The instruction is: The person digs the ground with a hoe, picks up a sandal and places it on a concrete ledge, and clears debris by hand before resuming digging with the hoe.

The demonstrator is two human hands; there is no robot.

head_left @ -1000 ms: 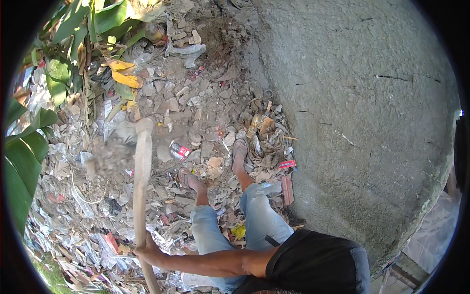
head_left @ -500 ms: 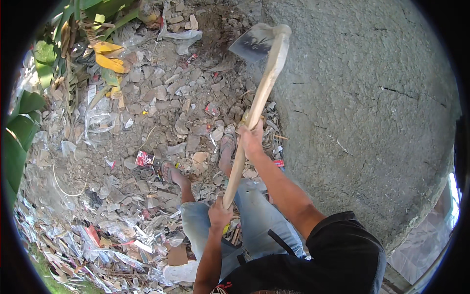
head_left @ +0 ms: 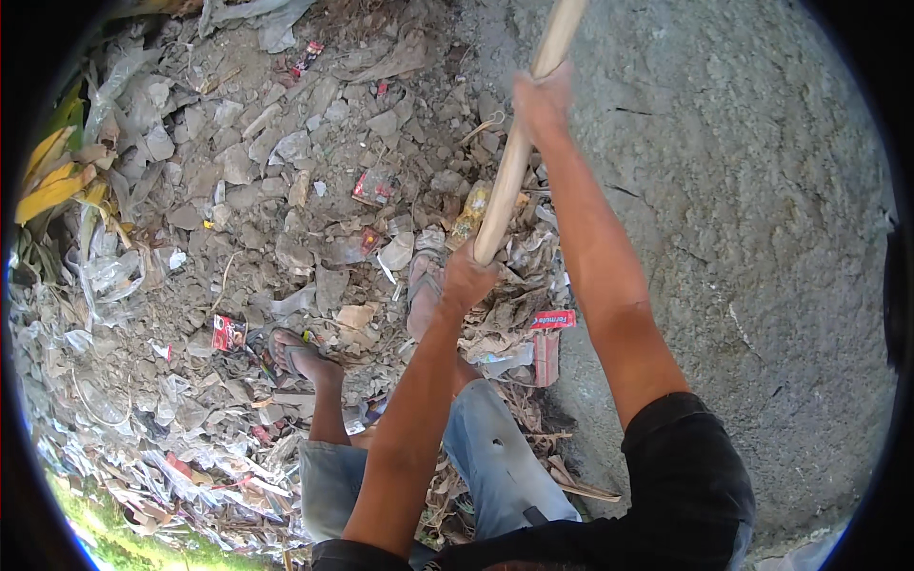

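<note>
Both my hands grip the pale wooden handle of a hoe (head_left: pixel 505 195), which slants up and to the right. My left hand (head_left: pixel 466 279) is wrapped round its near end, above my foot. Farther up the shaft, my right hand (head_left: pixel 544 103) is closed round it, beside the grey wall-like surface. The hoe's head lies beyond the upper edge, out of sight. Beneath the handle spread broken clods, stones and litter.
A rough grey cement surface (head_left: pixel 733 238) fills the right side. My sandalled feet (head_left: pixel 303 357) stand on uneven rubble (head_left: pixel 257 247) strewn with plastic and wrappers. Yellowed leaves (head_left: pixel 52 186) hang at the left. A red packet (head_left: pixel 554 320) lies by the grey surface's foot.
Both hands have moved forward with the hoe. Its metal blade, visible before, has passed beyond the upper edge. The view has also shifted, and the green leaves at left have mostly gone from it.
</note>
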